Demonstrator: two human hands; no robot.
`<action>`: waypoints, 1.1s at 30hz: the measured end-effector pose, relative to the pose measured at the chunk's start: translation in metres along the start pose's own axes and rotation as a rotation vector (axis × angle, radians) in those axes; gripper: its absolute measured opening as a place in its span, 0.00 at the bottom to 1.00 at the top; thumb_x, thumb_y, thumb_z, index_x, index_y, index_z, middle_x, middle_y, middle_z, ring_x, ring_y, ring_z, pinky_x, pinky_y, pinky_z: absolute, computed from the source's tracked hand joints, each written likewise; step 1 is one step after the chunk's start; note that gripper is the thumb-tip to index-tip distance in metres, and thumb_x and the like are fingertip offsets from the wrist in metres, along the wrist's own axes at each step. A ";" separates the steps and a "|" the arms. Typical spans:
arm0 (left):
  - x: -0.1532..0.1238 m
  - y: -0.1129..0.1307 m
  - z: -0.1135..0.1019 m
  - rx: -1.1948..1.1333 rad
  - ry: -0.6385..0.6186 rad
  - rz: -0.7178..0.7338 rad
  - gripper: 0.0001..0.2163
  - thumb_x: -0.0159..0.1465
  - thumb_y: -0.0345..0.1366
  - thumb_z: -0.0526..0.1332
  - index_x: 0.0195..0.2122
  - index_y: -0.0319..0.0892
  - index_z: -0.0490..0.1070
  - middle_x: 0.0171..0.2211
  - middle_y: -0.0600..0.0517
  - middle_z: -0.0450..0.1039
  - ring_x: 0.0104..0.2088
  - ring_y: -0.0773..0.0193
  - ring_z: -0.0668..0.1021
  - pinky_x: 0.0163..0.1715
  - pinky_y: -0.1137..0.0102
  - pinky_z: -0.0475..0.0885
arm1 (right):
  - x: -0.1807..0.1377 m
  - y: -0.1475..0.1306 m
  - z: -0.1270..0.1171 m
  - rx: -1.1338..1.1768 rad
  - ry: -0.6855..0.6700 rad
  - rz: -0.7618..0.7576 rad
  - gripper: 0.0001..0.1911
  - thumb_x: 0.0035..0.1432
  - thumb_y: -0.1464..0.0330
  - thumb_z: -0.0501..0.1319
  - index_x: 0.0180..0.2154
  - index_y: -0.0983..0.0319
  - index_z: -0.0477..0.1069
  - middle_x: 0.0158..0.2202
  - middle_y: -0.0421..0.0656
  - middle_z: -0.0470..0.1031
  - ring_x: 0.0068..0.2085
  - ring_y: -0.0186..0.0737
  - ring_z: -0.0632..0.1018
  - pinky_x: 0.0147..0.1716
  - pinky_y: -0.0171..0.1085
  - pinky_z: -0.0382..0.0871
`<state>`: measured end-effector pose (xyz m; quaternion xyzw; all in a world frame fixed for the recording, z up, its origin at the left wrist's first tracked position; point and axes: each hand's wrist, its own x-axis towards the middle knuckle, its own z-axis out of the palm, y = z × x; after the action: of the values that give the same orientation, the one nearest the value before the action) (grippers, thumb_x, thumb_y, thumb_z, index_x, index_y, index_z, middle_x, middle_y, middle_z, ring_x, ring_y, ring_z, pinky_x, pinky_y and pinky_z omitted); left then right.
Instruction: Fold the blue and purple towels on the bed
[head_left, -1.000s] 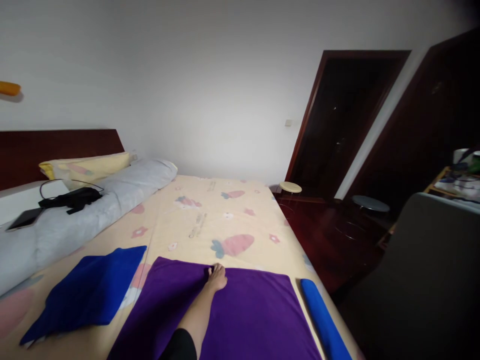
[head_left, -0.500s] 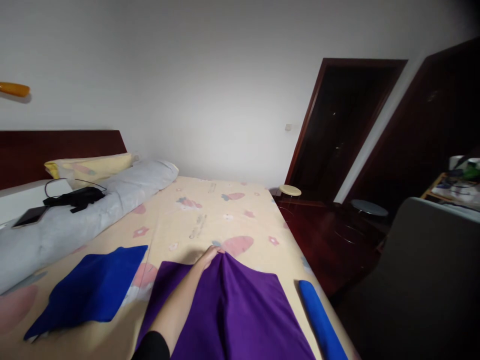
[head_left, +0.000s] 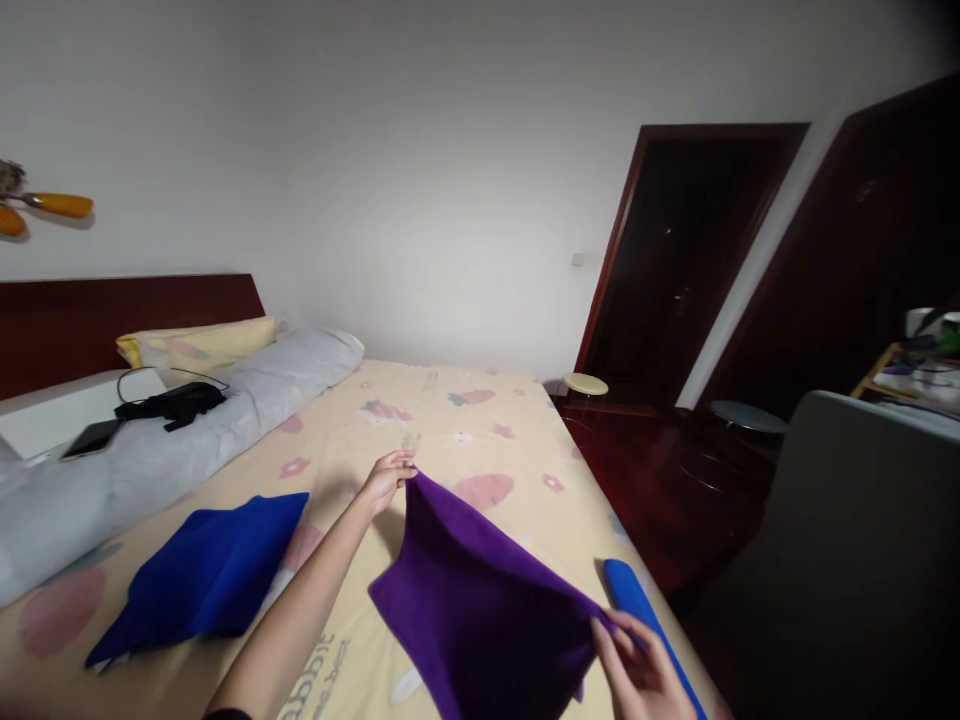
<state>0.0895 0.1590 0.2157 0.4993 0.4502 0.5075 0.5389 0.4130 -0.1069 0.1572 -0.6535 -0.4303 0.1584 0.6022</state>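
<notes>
A purple cloth [head_left: 487,590] hangs stretched between my two hands, just above the patterned bed sheet [head_left: 420,420]. My left hand [head_left: 388,478] pinches its upper left corner, arm reaching forward. At the lower right, my right hand [head_left: 643,665] grips another corner between thumb and fingers. The lower part of the cloth runs out of view at the bottom edge. To the left lies a blue cloth [head_left: 214,565], spread a little unevenly on the sheet. A rolled or folded blue cloth [head_left: 649,625] lies along the bed's right side, partly behind my right hand.
A long grey-white bolster [head_left: 247,395] lies along the left, with a phone [head_left: 91,438] and a black item with a strap [head_left: 176,403] on it. Behind are a yellow pillow [head_left: 202,348] and dark headboard [head_left: 127,310]. Right of the bed stand two stools [head_left: 585,384] and a grey panel [head_left: 847,540].
The purple cloth was lying spread on the bed with my left hand at its top edge. Now it is lifted, and my right hand has come into view holding another corner.
</notes>
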 end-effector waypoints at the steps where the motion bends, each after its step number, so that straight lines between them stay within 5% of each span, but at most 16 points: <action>1: -0.005 0.008 -0.006 0.000 -0.015 -0.003 0.22 0.41 0.31 0.71 0.40 0.41 0.76 0.36 0.50 0.78 0.30 0.68 0.76 0.27 0.74 0.64 | 0.014 -0.008 0.000 0.079 0.020 0.008 0.29 0.50 0.48 0.63 0.46 0.61 0.71 0.42 0.50 0.81 0.43 0.50 0.81 0.43 0.40 0.79; 6: -0.032 0.041 -0.035 0.032 -0.084 0.014 0.19 0.39 0.33 0.74 0.34 0.40 0.77 0.37 0.46 0.79 0.34 0.65 0.78 0.28 0.74 0.65 | 0.071 -0.038 -0.004 0.138 -0.038 -0.017 0.33 0.45 0.46 0.64 0.47 0.61 0.74 0.48 0.50 0.80 0.45 0.47 0.81 0.44 0.37 0.78; 10: -0.050 0.056 -0.051 0.065 -0.062 0.047 0.17 0.40 0.36 0.75 0.31 0.39 0.77 0.30 0.49 0.78 0.32 0.64 0.78 0.31 0.71 0.69 | 0.102 -0.053 -0.004 0.020 -0.121 -0.113 0.31 0.46 0.44 0.62 0.42 0.60 0.77 0.45 0.49 0.81 0.45 0.49 0.81 0.47 0.41 0.77; 15: -0.067 0.069 -0.058 0.144 0.007 0.143 0.19 0.42 0.39 0.74 0.36 0.40 0.77 0.35 0.47 0.80 0.38 0.59 0.79 0.39 0.67 0.72 | 0.130 -0.068 0.000 0.035 -0.199 -0.189 0.30 0.45 0.43 0.63 0.37 0.60 0.78 0.40 0.49 0.82 0.42 0.49 0.82 0.43 0.41 0.78; 24: -0.077 0.086 -0.061 0.406 0.019 0.294 0.11 0.47 0.42 0.71 0.28 0.42 0.78 0.25 0.51 0.79 0.29 0.61 0.78 0.33 0.67 0.72 | 0.158 -0.073 0.004 0.139 -0.266 -0.142 0.31 0.38 0.44 0.68 0.35 0.62 0.79 0.35 0.50 0.83 0.36 0.47 0.82 0.38 0.41 0.79; 33: -0.074 0.089 -0.069 0.491 0.028 0.467 0.10 0.53 0.44 0.67 0.31 0.43 0.78 0.31 0.51 0.79 0.33 0.61 0.77 0.36 0.68 0.73 | 0.165 -0.073 0.012 0.138 -0.329 -0.059 0.31 0.33 0.42 0.69 0.29 0.63 0.77 0.29 0.49 0.81 0.31 0.47 0.81 0.33 0.41 0.79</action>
<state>0.0069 0.0900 0.2958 0.6970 0.4397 0.5004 0.2655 0.4727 0.0176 0.2734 -0.5631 -0.5300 0.2747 0.5715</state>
